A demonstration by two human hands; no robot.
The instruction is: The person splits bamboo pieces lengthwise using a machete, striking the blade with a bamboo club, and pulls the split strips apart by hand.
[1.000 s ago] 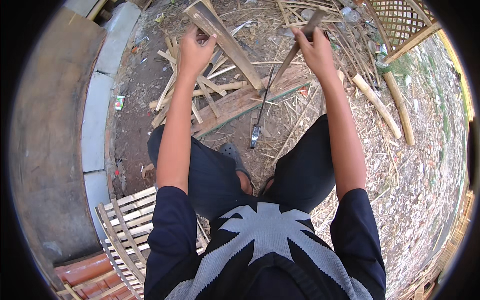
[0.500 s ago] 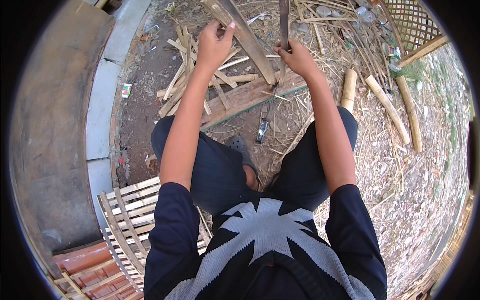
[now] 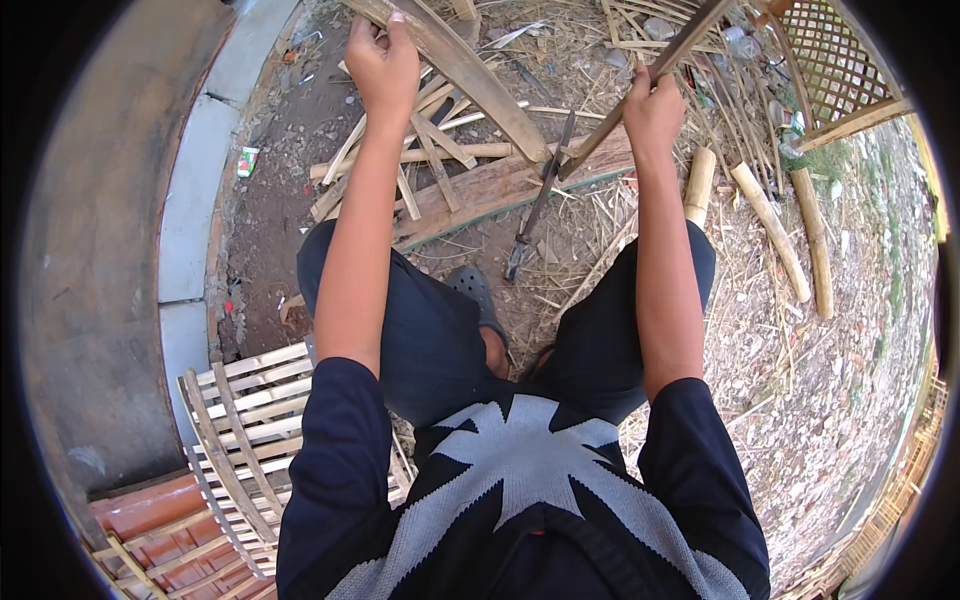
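Note:
My left hand (image 3: 385, 75) grips a flat wooden slat (image 3: 470, 75) by its edge, thumb on top. The slat slants down to the right, its lower end at a thick wooden plank (image 3: 490, 195) lying on the ground. In my right hand (image 3: 655, 112) is a narrower, darker wooden strip (image 3: 690, 38), slanting the other way, with its lower end also at the plank. Between the two lower ends, a long-bladed knife (image 3: 541, 198) lies across the plank, handle toward my feet. Neither hand touches it.
Split bamboo pieces (image 3: 430, 165) lie piled left of the knife. Several cut bamboo poles (image 3: 770, 230) rest on the right. A slatted bamboo rack (image 3: 245, 430) stands near left, and a woven lattice panel (image 3: 840, 65) at far right. A pale curb (image 3: 190, 220) runs along the left.
My hands have moved apart, the left up and leftward with the slat, the right rightward, tilting the strip over to the right. The knife's blade now shows between them.

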